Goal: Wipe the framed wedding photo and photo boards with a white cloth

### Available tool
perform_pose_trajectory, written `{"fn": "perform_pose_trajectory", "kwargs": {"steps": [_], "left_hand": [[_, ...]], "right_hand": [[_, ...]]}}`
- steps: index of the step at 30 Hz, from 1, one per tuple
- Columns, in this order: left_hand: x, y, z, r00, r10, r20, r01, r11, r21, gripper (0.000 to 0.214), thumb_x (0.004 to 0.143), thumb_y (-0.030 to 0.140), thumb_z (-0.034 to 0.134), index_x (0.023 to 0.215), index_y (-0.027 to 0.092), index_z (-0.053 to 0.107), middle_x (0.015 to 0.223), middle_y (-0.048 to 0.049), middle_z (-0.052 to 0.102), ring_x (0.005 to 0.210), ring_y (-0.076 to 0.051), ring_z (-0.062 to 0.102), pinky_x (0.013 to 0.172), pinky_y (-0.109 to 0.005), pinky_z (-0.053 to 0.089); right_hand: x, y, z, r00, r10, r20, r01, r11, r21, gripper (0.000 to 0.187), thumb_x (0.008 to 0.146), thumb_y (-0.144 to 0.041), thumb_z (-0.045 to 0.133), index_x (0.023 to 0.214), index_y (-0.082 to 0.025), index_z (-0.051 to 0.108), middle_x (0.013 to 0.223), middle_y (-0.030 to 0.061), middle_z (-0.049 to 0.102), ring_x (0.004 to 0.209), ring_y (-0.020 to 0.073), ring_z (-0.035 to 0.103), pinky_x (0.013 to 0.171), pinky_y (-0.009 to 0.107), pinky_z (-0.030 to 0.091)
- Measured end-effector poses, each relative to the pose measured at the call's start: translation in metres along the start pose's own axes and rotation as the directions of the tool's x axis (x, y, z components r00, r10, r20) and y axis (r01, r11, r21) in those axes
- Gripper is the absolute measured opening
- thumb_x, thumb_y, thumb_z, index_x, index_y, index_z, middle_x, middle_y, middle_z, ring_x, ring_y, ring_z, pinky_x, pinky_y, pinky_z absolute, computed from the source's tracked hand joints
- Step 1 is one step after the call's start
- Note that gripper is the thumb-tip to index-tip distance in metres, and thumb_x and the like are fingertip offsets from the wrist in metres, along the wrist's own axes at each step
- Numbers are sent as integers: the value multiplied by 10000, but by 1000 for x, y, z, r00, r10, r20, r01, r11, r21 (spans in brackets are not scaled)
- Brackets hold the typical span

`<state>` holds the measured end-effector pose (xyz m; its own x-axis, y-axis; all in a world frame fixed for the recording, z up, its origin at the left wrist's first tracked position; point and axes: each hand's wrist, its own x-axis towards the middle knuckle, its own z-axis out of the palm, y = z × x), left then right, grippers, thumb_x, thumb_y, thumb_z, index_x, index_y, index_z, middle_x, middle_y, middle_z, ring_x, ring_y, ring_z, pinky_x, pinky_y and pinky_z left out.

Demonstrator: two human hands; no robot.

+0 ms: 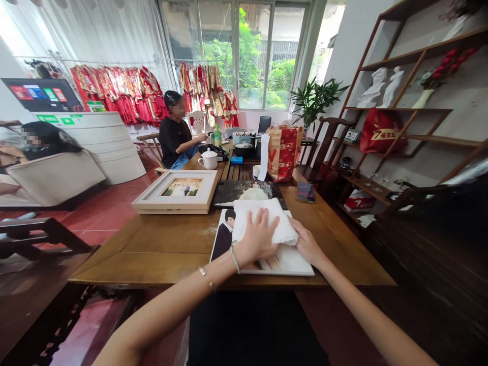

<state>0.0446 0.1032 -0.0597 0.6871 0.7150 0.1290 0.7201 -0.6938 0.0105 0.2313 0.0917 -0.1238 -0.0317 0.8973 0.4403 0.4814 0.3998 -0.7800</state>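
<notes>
A folded white cloth (263, 216) lies on a photo panel (293, 262) near the table's front edge. Part of a figure in a dark jacket shows on the panel. My left hand (260, 235) rests flat on the cloth, its fingers spread. Beside the cloth's right corner, my right hand (308, 244) lies with fingers stretched out over the panel's right side; the cloth partly covers the fingertips' surroundings. Just beyond lies a dark picture panel (229, 193), partly covered by the cloth. To the left is a light wooden picture frame (148, 203) holding a small photo.
Farther along the wooden table (152, 259) stand a white lidded mug (209, 159), a red patterned bag (282, 152) and a phone-like object (305, 192). A person (174, 133) sits at the far left side. Shelves (415, 109) line the right wall.
</notes>
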Motion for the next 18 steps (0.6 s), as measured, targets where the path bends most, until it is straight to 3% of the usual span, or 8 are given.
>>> {"fn": "perform_pose_trajectory", "kwargs": {"steps": [4,10,14,18], "left_hand": [[-41,32,0,1000,21,2,-20,997,-79,820,742,456,591,1436,158,272,1499,-238,191,1388,-406,103,1072,-636,57],[-91,73,-19,992,91,84,-70,973,-218,886,730,481,595,1459,139,226,1518,-245,100,1388,-415,-40,1062,-664,-24],[-87,72,-25,991,98,94,-75,974,-216,825,755,475,560,1445,130,267,1506,-250,152,1389,-422,40,1061,-670,37],[-59,51,-24,996,46,73,-35,990,-139,742,779,470,535,1412,137,339,1475,-245,254,1372,-421,164,1049,-662,141]], "right_hand": [[2,7,1,999,39,-20,-39,999,33,419,812,-317,475,1189,-230,637,1334,70,564,1287,263,457,1106,464,315],[2,5,-2,998,56,6,-57,995,82,393,845,-406,473,1156,-250,656,1318,68,579,1289,259,458,1118,486,287],[1,3,-4,998,67,16,-68,993,97,406,845,-434,483,1169,-252,646,1332,68,566,1296,263,449,1118,491,284],[1,1,-3,999,49,23,-51,994,98,406,810,-370,533,1185,-250,635,1351,66,549,1296,259,450,1117,461,299]]}}
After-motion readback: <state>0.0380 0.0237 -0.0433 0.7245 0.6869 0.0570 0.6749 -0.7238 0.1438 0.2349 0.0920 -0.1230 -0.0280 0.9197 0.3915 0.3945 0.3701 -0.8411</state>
